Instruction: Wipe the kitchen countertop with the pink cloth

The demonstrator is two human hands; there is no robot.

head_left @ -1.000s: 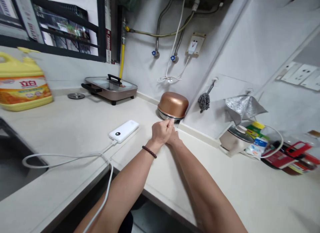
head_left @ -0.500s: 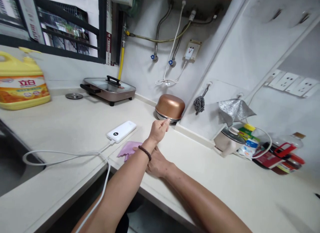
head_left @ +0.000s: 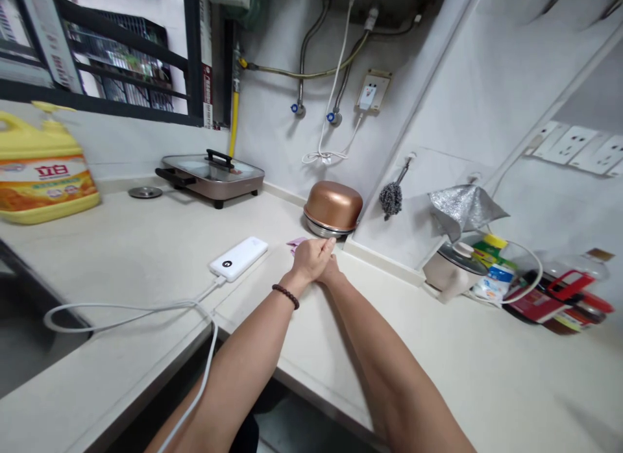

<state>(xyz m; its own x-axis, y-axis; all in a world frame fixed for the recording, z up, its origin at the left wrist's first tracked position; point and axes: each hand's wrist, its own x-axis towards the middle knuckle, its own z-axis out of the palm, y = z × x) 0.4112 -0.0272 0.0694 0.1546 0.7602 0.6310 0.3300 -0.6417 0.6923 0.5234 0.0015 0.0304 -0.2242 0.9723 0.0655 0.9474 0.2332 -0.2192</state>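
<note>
Head view: wiping of the flat cream countertop [head_left: 413, 336] with a lilac fabric cloth [head_left: 295, 243] is judged underway, its remainder unclear, the left hand [head_left: 312, 257] curled, the right hand's [head_left: 333, 271] grip hidden.

Pale worktop [head_left: 487, 368]: yellow jug [head_left: 46, 138] at ten o'clock; lidded pan [head_left: 221, 185], white power bank [head_left: 239, 258] at eleven; pink cloth [head_left: 294, 243], stacked bowls [head_left: 333, 205] at twelve; beige pot [head_left: 440, 272] toward two.

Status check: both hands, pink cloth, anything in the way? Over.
Left hand curled, thumb out; right hand mostly hidden behind it. Pink cloth on counter, partly hidden. Copper-coloured pot close ahead, possible obstacle.
</note>
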